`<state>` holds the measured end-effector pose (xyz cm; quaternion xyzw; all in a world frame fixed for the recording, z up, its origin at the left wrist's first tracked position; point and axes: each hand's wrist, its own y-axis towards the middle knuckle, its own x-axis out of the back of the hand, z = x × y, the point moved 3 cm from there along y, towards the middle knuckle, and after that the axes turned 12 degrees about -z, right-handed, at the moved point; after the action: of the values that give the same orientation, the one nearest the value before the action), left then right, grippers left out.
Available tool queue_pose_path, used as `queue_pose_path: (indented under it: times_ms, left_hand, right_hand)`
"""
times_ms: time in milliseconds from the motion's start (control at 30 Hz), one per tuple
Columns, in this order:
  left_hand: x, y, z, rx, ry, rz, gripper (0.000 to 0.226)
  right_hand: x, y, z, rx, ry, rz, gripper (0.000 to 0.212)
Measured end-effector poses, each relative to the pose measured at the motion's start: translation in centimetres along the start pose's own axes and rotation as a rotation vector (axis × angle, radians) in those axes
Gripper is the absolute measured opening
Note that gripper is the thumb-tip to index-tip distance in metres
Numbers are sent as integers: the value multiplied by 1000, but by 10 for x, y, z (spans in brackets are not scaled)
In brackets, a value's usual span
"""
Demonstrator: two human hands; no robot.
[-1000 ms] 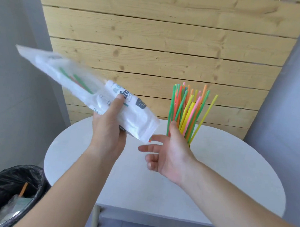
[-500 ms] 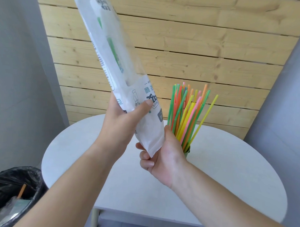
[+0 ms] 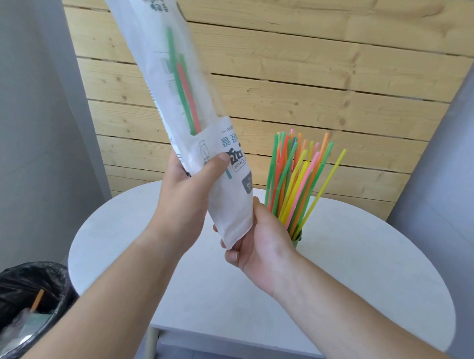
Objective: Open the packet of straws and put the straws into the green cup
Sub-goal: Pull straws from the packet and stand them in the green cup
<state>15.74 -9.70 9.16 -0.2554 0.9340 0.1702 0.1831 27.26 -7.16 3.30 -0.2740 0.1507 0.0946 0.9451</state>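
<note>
Black bin liner shows at my lower left, lining a trash bin (image 3: 19, 306) on the floor with an orange straw and some clear wrapping inside it. Above the round white tabletop (image 3: 362, 264) I hold the packet of straws (image 3: 179, 102) steeply tilted, its lower end pointing down towards me and its upper end rising to the top left. My right hand (image 3: 257, 250) is cupped around that lower white tip, thumb on one side and fingers curled on the other. My left hand (image 3: 187, 188) grips the packet higher up, thumb pressed across the printed front. Through the clear window I see a green and a reddish straw left inside. Just beyond my right hand stands the green cup (image 3: 297, 239) on the tabletop, mostly hidden by my hand, with a fan of colourful straws (image 3: 297, 181) leaning out of it. Pale pine boards (image 3: 314, 74) form the wall behind.
</note>
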Motion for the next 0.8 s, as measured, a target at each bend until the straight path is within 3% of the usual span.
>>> queue_pose_path:
  times_ms: [233,467,667,800]
  left_hand:
    - [-9,-11,13,167,-76,60,55]
    - [1,-4,9,104,-93,78,56]
    - [20,8,10,175,-75,129,52]
    - [28,13,8,172,-131,57,48]
  right_hand:
    - [1,1,1,17,-44,-55,26]
    - [2,-6,4,-8,-61,-33,30]
    - [12,-8,8,-2,-45,-94,28]
    - [16,-10,13,64,-2,-94,28]
